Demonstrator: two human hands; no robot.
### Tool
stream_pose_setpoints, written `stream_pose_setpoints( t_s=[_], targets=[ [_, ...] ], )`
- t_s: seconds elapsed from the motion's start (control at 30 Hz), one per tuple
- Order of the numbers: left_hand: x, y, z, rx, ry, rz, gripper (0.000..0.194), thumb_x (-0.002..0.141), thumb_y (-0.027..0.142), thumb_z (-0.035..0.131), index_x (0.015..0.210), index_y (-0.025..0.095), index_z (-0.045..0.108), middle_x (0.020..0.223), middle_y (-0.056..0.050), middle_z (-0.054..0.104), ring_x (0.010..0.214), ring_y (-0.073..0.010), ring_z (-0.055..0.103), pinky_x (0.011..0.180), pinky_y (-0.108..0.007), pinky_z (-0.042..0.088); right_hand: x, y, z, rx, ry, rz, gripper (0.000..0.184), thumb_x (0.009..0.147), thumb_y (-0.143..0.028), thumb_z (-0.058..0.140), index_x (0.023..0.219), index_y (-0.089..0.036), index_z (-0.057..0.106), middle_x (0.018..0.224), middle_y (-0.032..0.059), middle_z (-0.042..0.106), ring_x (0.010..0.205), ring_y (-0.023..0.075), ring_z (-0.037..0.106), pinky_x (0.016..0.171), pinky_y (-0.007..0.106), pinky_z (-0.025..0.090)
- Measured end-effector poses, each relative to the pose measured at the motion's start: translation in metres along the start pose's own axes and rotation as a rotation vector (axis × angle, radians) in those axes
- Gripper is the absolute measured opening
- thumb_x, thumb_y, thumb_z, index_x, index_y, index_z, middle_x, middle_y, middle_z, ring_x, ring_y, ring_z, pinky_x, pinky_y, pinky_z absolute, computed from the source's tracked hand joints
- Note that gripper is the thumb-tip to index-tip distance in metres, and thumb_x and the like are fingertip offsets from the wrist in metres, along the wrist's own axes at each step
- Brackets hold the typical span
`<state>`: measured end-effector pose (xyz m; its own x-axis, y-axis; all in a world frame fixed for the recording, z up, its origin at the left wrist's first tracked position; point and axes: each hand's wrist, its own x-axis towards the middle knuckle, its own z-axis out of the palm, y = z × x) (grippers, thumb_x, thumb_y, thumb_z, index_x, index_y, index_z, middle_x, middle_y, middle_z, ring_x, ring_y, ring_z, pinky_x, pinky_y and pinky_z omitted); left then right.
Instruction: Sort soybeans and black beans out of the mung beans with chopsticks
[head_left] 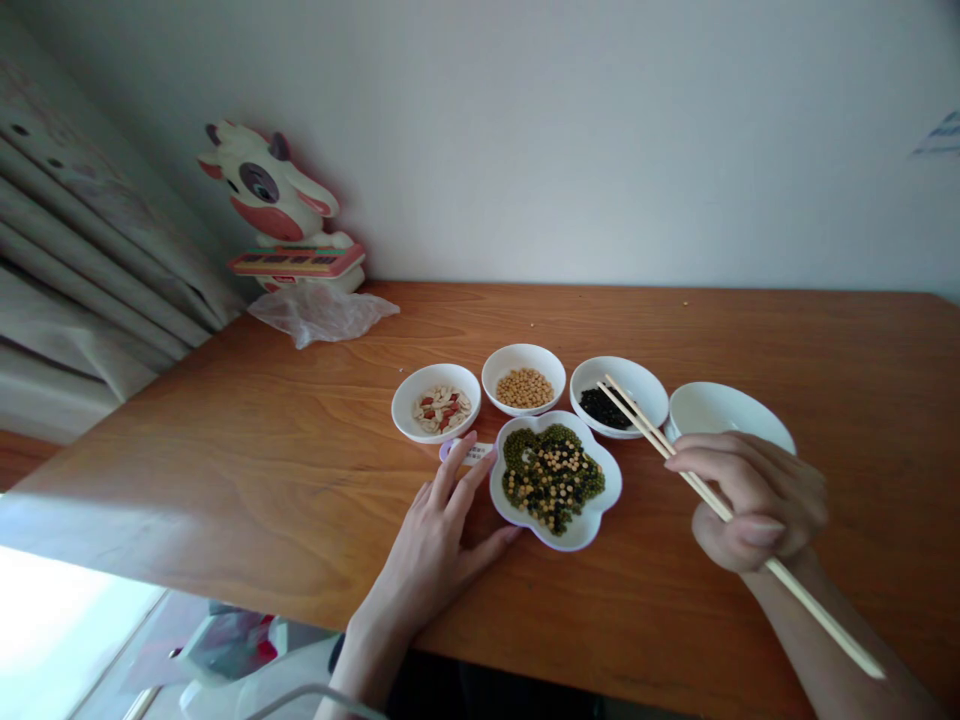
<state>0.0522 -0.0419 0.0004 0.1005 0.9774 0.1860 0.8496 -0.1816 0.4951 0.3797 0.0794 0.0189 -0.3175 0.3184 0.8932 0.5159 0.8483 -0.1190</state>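
Note:
My right hand (757,500) grips a pair of wooden chopsticks (694,480), their tips over the white bowl of black beans (604,408). Whether the tips hold a bean is too small to tell. My left hand (442,535) rests at the left side of a white flower-shaped dish (606,490), fingers spread and thumb by its rim. Green, black and yellow beans (555,475) lie mixed in that dish. Behind it stand a bowl of yellow soybeans (525,388) and a bowl of pale and reddish seeds (442,408). Partly behind my right hand is another white bowl (727,408), its bottom hidden.
A toy cow with a keyboard (289,215) leans on the wall at the back left, a crumpled plastic bag (322,312) before it. A grey curtain (82,270) hangs at the left. The wooden table (262,480) ends near my wrists.

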Motion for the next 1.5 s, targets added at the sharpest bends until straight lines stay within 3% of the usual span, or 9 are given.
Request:
stream_pose_setpoints(
  t_s=[0.23,0.47,0.6,0.8,1.0,1.5],
  targets=[
    [0.000,0.001,-0.001,0.004,0.002,-0.001,0.081,0.100,0.049,0.074,0.169,0.038,0.031,0.179,-0.012,0.027,0.158,-0.0407,0.044,0.116,-0.059,0.057,0.002,-0.010,-0.002,0.125,-0.008,0.091,0.065,0.112,-0.058,0.023,0.097,-0.027,0.077,0.083,0.0112,0.078,0.077,0.0281,0.074,0.063,0.043,0.053],
    [0.000,0.002,-0.002,0.025,0.003,0.007,0.081,0.101,0.052,0.071,0.169,0.037,0.030,0.180,-0.011,0.025,0.161,-0.0380,0.038,0.127,-0.059,0.046,0.004,-0.052,0.027,0.681,-0.312,0.396,0.069,0.112,-0.063,0.017,0.084,-0.024,0.066,0.076,0.0042,0.071,0.069,0.0194,0.067,0.065,0.036,0.047],
    [0.000,0.002,-0.002,0.024,0.001,-0.001,0.081,0.101,0.053,0.071,0.169,0.037,0.030,0.180,-0.011,0.024,0.161,-0.0383,0.039,0.126,-0.059,0.047,-0.001,-0.063,0.035,0.709,-0.418,0.357,0.070,0.111,-0.066,0.019,0.083,-0.022,0.065,0.076,0.0041,0.070,0.069,0.0186,0.063,0.067,0.035,0.044],
    [0.001,0.003,-0.003,0.020,0.003,0.001,0.080,0.102,0.055,0.070,0.169,0.037,0.031,0.180,-0.011,0.025,0.160,-0.0391,0.040,0.125,-0.060,0.047,-0.006,-0.061,0.035,0.736,-0.414,0.431,0.072,0.110,-0.069,0.017,0.086,-0.023,0.066,0.079,0.0048,0.070,0.072,0.0200,0.064,0.068,0.036,0.044],
    [0.001,0.003,-0.003,0.014,0.024,0.009,0.079,0.101,0.055,0.071,0.169,0.037,0.033,0.180,-0.011,0.028,0.160,-0.0386,0.041,0.125,-0.058,0.047,-0.003,-0.063,0.037,0.712,-0.428,0.400,0.052,0.114,-0.050,0.028,0.091,-0.023,0.066,0.084,0.0046,0.072,0.077,0.0196,0.066,0.073,0.036,0.046],
    [0.000,0.002,-0.001,-0.003,0.016,-0.001,0.082,0.100,0.054,0.072,0.169,0.039,0.031,0.180,-0.009,0.026,0.160,-0.0388,0.041,0.123,-0.058,0.051,-0.004,-0.063,0.037,0.700,-0.417,0.420,0.041,0.114,-0.039,0.034,0.093,-0.023,0.066,0.084,0.0043,0.072,0.078,0.0197,0.067,0.073,0.035,0.049]
  ],
)
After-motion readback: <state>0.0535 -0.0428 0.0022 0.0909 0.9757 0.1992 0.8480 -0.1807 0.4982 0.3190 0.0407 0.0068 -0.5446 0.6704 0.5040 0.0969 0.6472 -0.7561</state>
